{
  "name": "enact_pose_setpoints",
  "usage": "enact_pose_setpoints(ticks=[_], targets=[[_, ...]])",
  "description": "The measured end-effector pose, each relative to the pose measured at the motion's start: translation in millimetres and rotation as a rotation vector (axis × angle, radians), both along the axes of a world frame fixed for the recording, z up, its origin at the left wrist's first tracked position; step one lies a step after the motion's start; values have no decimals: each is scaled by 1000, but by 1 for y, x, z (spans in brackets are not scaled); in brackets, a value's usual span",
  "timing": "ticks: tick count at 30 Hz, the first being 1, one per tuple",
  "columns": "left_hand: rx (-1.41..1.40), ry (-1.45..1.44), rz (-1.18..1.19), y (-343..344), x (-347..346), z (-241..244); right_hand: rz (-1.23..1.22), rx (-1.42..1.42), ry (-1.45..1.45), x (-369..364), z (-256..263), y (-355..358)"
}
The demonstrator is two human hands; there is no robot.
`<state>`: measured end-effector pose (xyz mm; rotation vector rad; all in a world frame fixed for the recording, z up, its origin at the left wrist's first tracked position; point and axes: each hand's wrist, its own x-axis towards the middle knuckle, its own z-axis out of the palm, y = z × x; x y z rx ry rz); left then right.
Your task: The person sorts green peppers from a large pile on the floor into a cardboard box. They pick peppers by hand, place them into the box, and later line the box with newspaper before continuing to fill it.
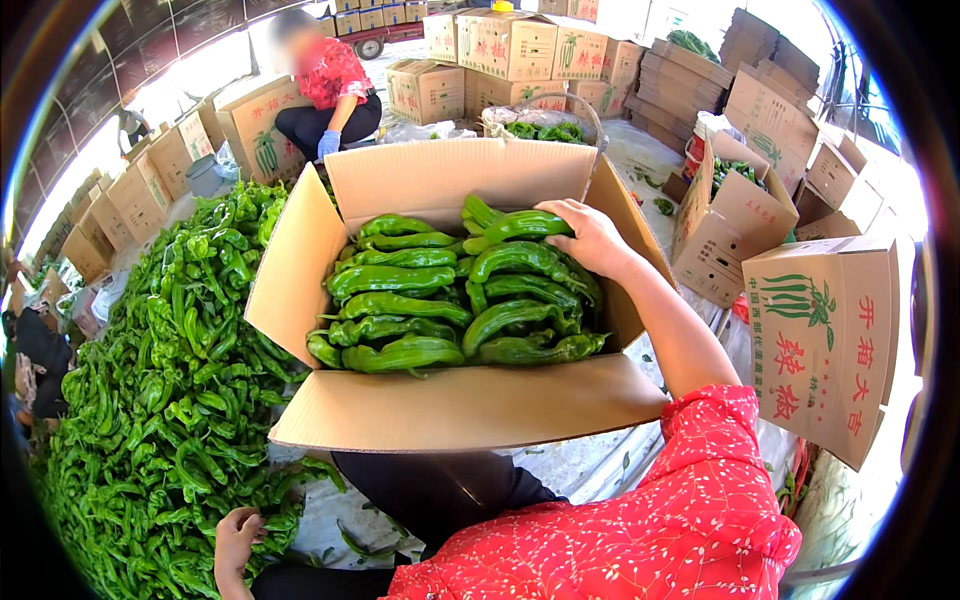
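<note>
An open cardboard box [472, 409] stands before me, its flaps spread outward. Inside lie long green peppers [394, 280] in two side-by-side columns, mostly laid crosswise. My right hand [589, 234] reaches over the box's right side and grips the end of a green pepper [521, 224] at the top of the right column. Low on the left, my left hand [240, 534] is beside the large heap of green peppers [172, 405]. Its fingers are partly curled, and whether they hold a pepper cannot be made out.
Another person [334, 82] with a blue glove [328, 143] squats beyond the box. A printed carton [821, 337] stands at right, near an open carton with peppers [731, 217]. Stacked cartons [510, 49], flattened cardboard [682, 82] and a handled basket [540, 124] are farther back.
</note>
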<state>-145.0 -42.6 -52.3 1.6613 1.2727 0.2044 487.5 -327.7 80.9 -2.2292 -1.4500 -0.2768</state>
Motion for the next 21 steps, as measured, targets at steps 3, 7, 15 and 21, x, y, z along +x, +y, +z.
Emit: enact_pose_setpoints(ticks=[3,7,15,21], targets=[[9,8,-11,-2,8,-6,160,88,61,-25,4,-1],[30,-3,-44,-4,18,-4,18,-384,-168,-27,-43,8],[273,45,-238,16,2,-7,-208,-221,-340,-16,-43,10],[89,-127,187,19,-65,-82,-39,-259,-291,-36,-62,-44]])
